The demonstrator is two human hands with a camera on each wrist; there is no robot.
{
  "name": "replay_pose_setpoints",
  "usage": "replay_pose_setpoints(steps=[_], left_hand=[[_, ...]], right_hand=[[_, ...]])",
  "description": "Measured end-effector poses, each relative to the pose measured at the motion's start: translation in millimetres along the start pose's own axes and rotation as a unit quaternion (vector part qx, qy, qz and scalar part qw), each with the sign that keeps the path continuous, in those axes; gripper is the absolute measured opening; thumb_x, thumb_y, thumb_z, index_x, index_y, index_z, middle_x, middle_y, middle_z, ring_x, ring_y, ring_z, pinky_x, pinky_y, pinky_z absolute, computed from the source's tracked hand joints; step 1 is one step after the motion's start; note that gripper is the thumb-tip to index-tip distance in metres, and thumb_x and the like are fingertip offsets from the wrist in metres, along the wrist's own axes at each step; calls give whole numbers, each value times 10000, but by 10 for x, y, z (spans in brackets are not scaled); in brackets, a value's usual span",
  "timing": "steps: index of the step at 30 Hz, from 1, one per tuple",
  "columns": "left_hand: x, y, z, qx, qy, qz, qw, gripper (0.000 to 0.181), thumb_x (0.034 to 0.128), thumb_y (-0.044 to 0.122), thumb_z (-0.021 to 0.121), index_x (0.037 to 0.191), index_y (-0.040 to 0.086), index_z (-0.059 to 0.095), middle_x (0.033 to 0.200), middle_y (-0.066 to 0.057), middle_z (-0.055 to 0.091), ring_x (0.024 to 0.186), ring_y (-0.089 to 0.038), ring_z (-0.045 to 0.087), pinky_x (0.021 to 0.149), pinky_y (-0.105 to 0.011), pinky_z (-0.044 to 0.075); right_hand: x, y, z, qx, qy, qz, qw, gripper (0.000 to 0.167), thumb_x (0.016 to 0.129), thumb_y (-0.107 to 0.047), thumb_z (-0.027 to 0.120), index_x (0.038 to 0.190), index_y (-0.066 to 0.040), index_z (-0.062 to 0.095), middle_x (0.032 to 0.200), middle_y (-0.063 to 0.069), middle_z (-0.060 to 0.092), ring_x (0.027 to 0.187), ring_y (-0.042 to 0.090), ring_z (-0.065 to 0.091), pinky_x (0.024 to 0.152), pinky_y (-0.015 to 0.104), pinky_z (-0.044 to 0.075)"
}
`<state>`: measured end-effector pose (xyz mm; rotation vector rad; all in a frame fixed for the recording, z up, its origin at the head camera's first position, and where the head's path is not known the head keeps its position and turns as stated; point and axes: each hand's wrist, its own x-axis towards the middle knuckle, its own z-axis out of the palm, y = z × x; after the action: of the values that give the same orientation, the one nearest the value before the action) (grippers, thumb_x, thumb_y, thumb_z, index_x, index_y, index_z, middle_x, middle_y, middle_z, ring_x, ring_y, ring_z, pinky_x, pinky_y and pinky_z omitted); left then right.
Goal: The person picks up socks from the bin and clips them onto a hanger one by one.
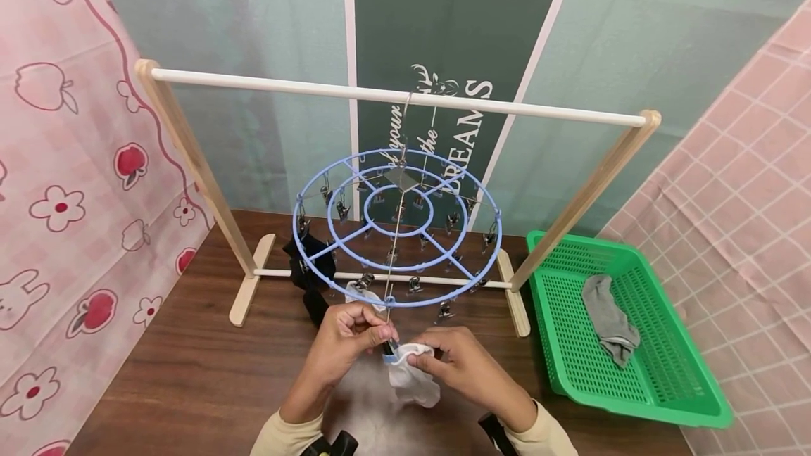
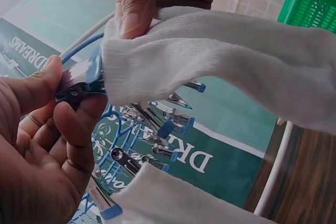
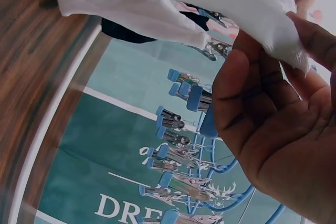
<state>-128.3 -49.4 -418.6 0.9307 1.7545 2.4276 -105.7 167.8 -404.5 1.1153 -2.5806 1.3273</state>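
My left hand [image 1: 338, 343] pinches a metal clip [image 2: 79, 90] with blue tips, near the front edge of a round blue drying hanger [image 1: 499, 231]. A white sock [image 1: 415, 389] is held at its cuff by my right hand [image 1: 465, 364], thumb on top. In the left wrist view the cuff edge meets the blue tips; whether it lies between them I cannot tell. The sock's foot hangs loose. Another white sock [image 2: 178, 198] hangs from a nearby clip. Black socks [image 1: 310, 266] hang at the hanger's left side.
The hanger hooks onto a white rod [image 1: 272, 83] on a wooden stand [image 1: 196, 167]. Several other clips [image 3: 178, 153] dangle under its rings. To the right, a green basket [image 1: 633, 410] holds a grey sock [image 1: 608, 322]. Patterned cloths surround the brown table [image 1: 171, 371].
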Motion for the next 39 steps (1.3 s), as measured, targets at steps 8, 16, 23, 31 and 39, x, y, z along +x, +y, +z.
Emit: replay_pose_setpoints(steps=[8,16,23,31,39], left_hand=[[9,12,2,369,101,-114,9992,79,832,-112,653,793,-137,588,750,-282,649,711,-96,668,524,-219,492],[2,14,4,494,194,-112,9985,90,814,-114,673,775,-121,592,744,-277,653,696,-94,664,582,-215,526],[-1,10,3,616,288,-134,9976,106,796,-124,685,763,-110,585,738,-266,652,688,-76,652,584,-217,530],[-13,6,-2,725,354,-298,9963,102,788,-118,693,781,-109,592,750,-257,655,683,-69,647,592,-229,538],[-36,-4,-13,639,321,-434,9965,115,795,-115,689,804,-112,574,774,-247,662,707,-78,652,614,-223,537]], right_hand=[[4,-14,36,-141,349,434,9983,54,893,-174,698,844,-171,676,788,-106,643,683,-16,539,567,176,488],[-8,-30,120,-141,755,420,9962,91,865,-123,725,792,-140,674,741,-83,630,645,-30,512,514,175,477],[7,-68,240,-168,1221,365,9917,73,829,-101,754,796,-117,692,705,-74,636,592,-42,474,485,124,421],[16,-104,313,334,1570,1004,9819,110,827,-155,759,882,-91,689,771,-18,690,643,11,583,523,241,523],[3,-74,346,618,1486,1000,9819,126,817,-110,751,898,-50,675,763,26,698,661,4,582,526,262,529]])
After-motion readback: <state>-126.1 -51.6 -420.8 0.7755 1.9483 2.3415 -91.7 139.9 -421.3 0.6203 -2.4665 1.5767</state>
